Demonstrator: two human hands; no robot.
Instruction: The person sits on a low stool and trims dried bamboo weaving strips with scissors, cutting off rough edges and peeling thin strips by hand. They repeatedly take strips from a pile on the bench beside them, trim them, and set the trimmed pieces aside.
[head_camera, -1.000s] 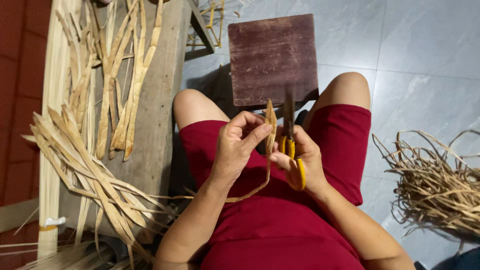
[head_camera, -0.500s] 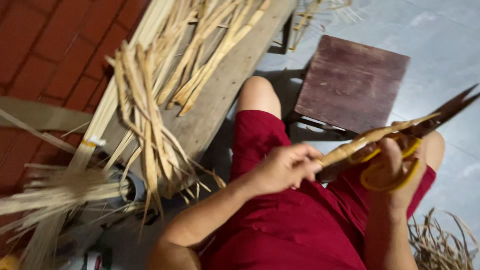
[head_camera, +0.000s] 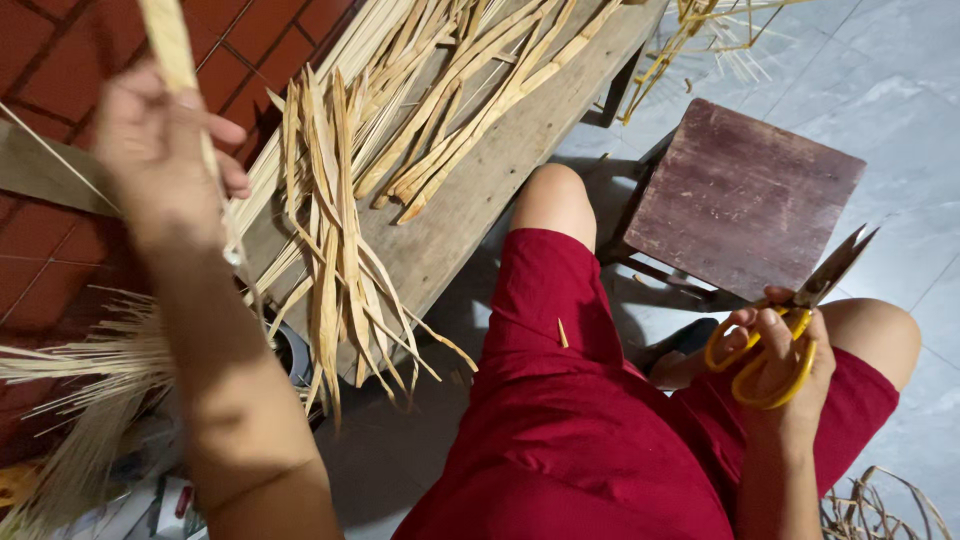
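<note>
Gripped: L hand (head_camera: 160, 160) pale flat strip (head_camera: 172, 45); R hand (head_camera: 790, 365) yellow-handled scissors (head_camera: 790, 320).

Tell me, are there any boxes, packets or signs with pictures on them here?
Printed packets or papers: bottom left corner on the floor, beside the left arm; flat, pale with red and green marks, too blurred to tell more.
No signs or screens in view.

Dark wooden stool (head_camera: 745, 195) on grey tiles (head_camera: 900, 90); wooden bench (head_camera: 500, 190); perhaps dried scraps (head_camera: 880, 505) bottom right.
</note>
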